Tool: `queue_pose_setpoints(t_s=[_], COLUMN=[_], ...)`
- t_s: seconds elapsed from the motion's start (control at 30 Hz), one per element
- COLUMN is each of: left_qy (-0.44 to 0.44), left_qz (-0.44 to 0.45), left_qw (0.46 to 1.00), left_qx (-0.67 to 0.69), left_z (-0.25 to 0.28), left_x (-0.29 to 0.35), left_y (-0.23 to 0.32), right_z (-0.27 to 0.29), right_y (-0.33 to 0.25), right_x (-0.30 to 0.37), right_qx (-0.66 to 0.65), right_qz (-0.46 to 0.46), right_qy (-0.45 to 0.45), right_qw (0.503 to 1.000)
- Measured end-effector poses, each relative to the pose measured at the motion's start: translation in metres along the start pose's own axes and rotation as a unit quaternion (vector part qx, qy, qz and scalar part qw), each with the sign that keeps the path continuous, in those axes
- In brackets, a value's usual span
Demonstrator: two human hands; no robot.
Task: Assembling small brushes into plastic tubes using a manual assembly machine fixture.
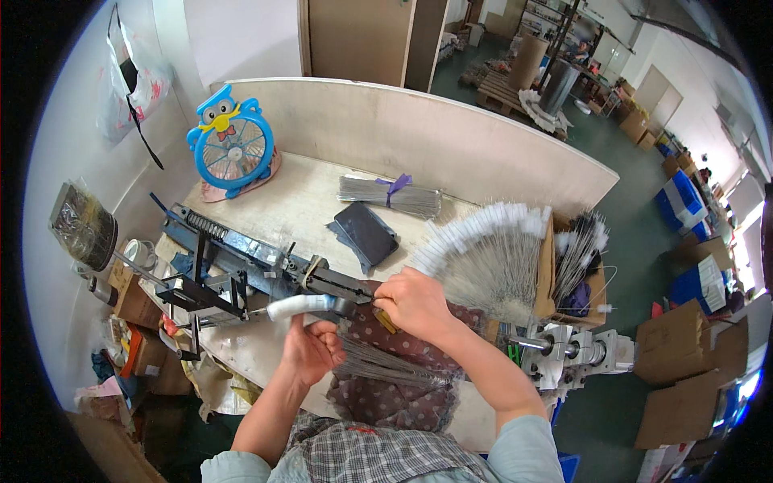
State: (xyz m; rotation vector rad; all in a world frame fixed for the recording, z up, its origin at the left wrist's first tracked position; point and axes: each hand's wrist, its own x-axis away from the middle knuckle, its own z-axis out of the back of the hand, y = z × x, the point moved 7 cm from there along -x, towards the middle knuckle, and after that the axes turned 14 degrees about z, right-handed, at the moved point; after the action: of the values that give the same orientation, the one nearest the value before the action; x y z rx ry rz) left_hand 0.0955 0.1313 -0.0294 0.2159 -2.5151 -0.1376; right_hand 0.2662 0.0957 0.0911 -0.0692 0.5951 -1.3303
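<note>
My right hand (412,303) is closed in a pinch at the near end of a dark metal bench machine (278,270). What its fingertips hold is too small to make out. My left hand (312,350) is half curled, palm up, one finger raised against the underside of a white-wrapped lever (299,307). Nothing shows in its curled fingers. Below both hands, a loose bundle of thin metal wires (386,364) lies on a brown dotted cloth (390,402). Something yellow-handled (385,322) lies beside my right hand, partly covered by it.
White-tipped wire brushes (491,249) fan out at the right, beside a cardboard box (592,310) holding more. Behind are dark flat pads (364,235), a tied wire bundle (390,196) and a blue fan (233,149). A metal roller device (576,350) stands at the right edge.
</note>
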Motion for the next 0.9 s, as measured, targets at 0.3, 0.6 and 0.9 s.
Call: queue_pose_setpoints(t_s=[0.3, 0.6, 0.9], left_qy=[0.297, 0.086, 0.222], left_qz=[-0.12, -0.151, -0.188], left_qw=[0.614, 0.952, 0.689], left_qx=[-0.722, -0.253, -0.664], left_z=[-0.039, -0.04, -0.037], left_x=[-0.016, -0.037, -0.027], left_y=[0.015, -0.03, -0.001], right_z=[0.001, 0.033, -0.055], right_y=[-0.002, -0.02, 0.015], right_x=[-0.007, 0.059, 0.057], right_qx=[0.031, 0.035, 0.041], right_qz=[-0.01, 0.03, -0.041], right_qy=[-0.008, 0.117, 0.019], right_qw=[0.999, 0.992, 0.998])
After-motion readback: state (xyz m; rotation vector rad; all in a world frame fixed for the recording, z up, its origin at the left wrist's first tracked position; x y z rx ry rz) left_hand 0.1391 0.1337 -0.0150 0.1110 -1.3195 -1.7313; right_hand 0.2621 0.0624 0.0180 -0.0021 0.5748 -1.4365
